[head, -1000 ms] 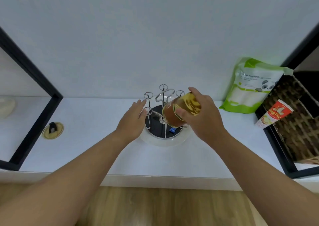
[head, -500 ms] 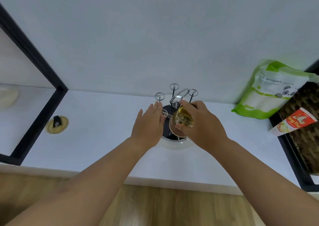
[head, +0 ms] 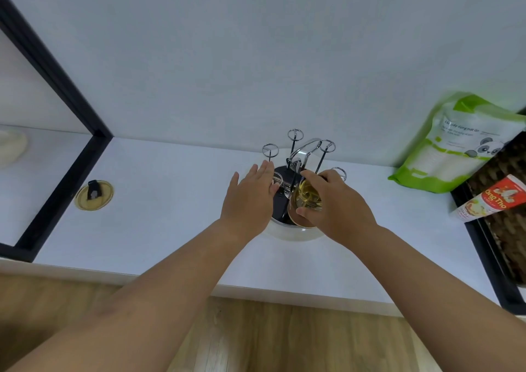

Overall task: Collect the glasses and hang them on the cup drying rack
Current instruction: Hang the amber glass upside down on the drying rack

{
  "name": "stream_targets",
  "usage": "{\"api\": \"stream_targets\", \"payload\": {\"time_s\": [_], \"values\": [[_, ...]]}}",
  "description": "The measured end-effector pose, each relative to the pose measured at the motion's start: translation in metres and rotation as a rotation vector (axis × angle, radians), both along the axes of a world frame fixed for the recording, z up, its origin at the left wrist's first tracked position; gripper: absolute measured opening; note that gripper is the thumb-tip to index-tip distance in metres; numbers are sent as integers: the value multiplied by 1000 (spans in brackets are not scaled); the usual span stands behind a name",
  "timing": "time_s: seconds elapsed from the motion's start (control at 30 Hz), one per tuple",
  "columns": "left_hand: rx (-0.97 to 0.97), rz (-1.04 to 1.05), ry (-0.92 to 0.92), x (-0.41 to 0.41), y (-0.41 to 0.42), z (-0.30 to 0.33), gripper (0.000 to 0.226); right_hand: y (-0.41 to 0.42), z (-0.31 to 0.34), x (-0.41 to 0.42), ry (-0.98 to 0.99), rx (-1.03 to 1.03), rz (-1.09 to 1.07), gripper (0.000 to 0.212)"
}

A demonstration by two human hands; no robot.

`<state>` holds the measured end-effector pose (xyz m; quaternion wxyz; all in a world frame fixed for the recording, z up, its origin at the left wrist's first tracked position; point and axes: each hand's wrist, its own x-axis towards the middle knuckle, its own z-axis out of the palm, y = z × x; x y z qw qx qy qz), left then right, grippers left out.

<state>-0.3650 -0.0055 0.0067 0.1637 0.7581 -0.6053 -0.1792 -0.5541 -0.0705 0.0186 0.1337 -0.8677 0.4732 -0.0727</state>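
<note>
Near the back edge of the worktop [head: 170,229], about midway along it, the cup drying rack [head: 296,155] is standing with its ring-topped prongs pointing up. The right hand [head: 338,209] is holding an amber-tinted glass [head: 306,201] over the rack's front right side, fingers wrapped round its body, the glass tipped with its mouth facing down and toward the camera. The left hand [head: 250,201] is lying flat and open, holding nothing, with its fingertips [head: 270,172] at the left rim of the rack's round base [head: 296,233]; whether it is pressing on the base cannot be told.

The step in hand looks like hanging this glass on a prong. To do it well, the glass wants turning fully mouth-down first, then lining up so a prong's ring enters the centre of the opening rather than scraping the wall. Which prong the glass is over is hidden behind the hand. Lowering should be slow and straight, letting go only once the glass is resting on the ring. The left hand is well placed to steady the base, since a light wire rack may tip under a push from the side. The four free prongs at the back are leaving room for further glasses.
</note>
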Motion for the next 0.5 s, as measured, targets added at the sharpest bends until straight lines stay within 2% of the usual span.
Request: {"api": "stream_targets", "payload": {"time_s": [0.5], "values": [[-29, 8, 8, -5, 4, -1, 54, -1, -4, 5, -36, 58, 3, 83]]}}
